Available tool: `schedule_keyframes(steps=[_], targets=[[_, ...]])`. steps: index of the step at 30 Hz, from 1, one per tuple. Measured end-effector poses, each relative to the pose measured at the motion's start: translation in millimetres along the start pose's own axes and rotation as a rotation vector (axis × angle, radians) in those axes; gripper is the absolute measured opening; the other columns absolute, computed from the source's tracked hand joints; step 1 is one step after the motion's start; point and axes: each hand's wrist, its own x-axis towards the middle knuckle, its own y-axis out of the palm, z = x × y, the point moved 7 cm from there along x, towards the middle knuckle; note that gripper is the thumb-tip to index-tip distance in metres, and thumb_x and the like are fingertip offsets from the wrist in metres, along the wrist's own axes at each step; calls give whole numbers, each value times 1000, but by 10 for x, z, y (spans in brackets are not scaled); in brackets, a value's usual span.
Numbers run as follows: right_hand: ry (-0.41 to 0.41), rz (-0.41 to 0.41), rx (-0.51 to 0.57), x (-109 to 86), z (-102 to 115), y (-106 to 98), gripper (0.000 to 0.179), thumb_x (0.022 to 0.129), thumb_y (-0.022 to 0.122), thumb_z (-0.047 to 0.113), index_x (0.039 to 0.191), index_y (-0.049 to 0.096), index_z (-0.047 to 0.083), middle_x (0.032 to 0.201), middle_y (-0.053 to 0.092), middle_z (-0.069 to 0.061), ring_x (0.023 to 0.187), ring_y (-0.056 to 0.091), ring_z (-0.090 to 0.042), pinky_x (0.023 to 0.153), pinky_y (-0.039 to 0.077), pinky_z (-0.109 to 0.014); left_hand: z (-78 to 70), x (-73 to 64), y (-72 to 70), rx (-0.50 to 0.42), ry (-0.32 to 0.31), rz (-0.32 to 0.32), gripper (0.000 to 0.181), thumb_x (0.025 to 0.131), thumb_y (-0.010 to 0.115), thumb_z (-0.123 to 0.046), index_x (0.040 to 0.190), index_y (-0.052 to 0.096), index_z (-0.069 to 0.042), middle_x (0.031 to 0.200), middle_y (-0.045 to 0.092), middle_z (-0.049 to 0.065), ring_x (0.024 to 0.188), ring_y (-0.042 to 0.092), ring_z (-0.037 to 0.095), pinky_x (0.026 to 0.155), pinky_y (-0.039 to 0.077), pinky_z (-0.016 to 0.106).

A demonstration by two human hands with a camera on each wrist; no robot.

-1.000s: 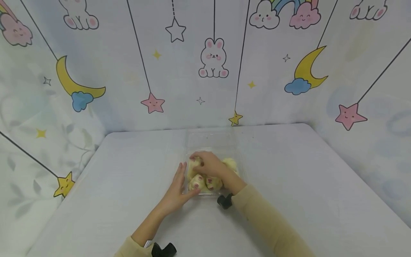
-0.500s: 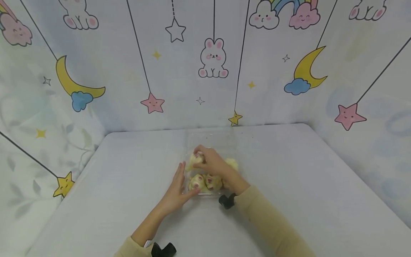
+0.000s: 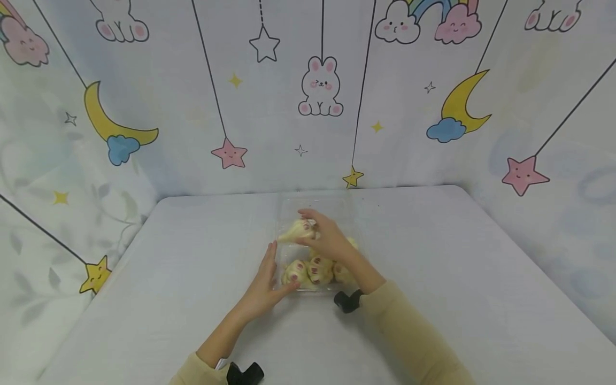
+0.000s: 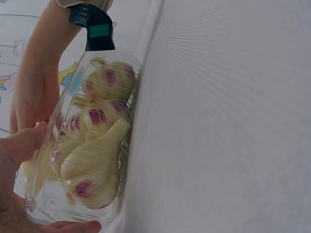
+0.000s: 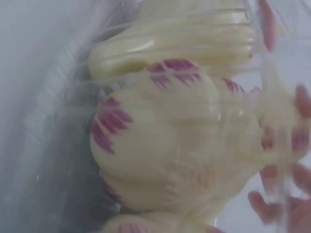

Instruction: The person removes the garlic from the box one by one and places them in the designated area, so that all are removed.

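Note:
My right hand (image 3: 332,239) grips a garlic bulb (image 3: 297,231) between thumb and fingers, its pale stem pointing left, raised over the back left part of a clear plastic box (image 3: 315,290). More garlic bulbs (image 3: 295,271), cream with purple patches, lie along the box's front. Another garlic bulb (image 3: 353,243) is partly hidden behind the right hand. My left hand (image 3: 260,289) rests on the box's front left corner, fingers straight along the left wall and thumb at the front edge. The left wrist view shows bulbs (image 4: 90,174) through the ribbed wall.
The box's clear lid (image 3: 315,207) lies folded back behind it. A white cloth-covered table (image 3: 433,256) spreads around, ending at a printed fabric backdrop (image 3: 269,117). Black wrist mounts (image 3: 347,302) sit at both cuffs.
My right hand has lifted the garlic bulb from the box's left side, moving up, back and slightly right. The left hand has stayed at the box's corner.

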Motion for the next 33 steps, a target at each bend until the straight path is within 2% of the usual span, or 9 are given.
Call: schedule_keyframes(steps=[4, 7, 10, 16, 24, 29, 33], targets=[[-17, -52, 19, -24, 2, -83, 64, 79, 73, 20, 134, 43, 10, 130, 50, -14, 115, 49, -25, 96, 43, -36, -6, 1, -2, 3, 0, -3, 99, 83, 68, -30, 147, -6, -12, 151, -9, 14, 133, 16, 42, 100, 32, 52], [-4, -100, 27, -51, -4, -147, 65, 76, 75, 23, 133, 45, 11, 127, 52, -10, 104, 54, -25, 89, 47, -37, -8, 2, -6, 10, -1, -7, 99, 83, 68, -29, 147, -5, -12, 151, -9, 14, 132, 17, 42, 100, 33, 52], [37, -130, 63, -79, -27, -197, 67, 74, 77, 26, 133, 46, 15, 126, 52, -7, 97, 56, -23, 83, 49, -37, -2, 8, -6, 13, -3, -10, 98, 83, 68, -28, 147, -5, -13, 151, -8, 15, 132, 17, 42, 100, 33, 52], [118, -157, 150, -120, -48, -274, 66, 73, 77, 27, 132, 48, 19, 124, 51, -4, 95, 56, -21, 77, 52, -32, 14, 13, -2, 9, -9, -13, 98, 83, 68, -27, 147, -4, -12, 151, -8, 15, 133, 15, 42, 100, 32, 52], [118, -169, 228, -151, -71, -381, 51, 81, 71, 23, 128, 53, 17, 127, 46, -6, 99, 54, -27, 77, 52, -33, 21, 22, -1, 14, -7, -14, 98, 83, 68, -27, 147, -4, -11, 151, -8, 15, 134, 13, 41, 100, 31, 52], [103, -183, 225, -187, -103, -464, 47, 83, 68, 27, 127, 53, 17, 128, 46, -5, 98, 53, -26, 69, 51, -31, 24, 24, -1, 13, -5, -17, 97, 83, 68, -26, 147, -4, -11, 151, -8, 15, 134, 12, 40, 100, 31, 52], [73, -191, 214, -207, -104, -526, 45, 87, 64, 25, 129, 50, 15, 118, 51, -8, 87, 56, -21, 60, 47, -26, 38, 27, -6, 3, -4, -18, 97, 83, 68, -26, 147, -3, -11, 151, -9, 16, 134, 13, 41, 100, 31, 52]])
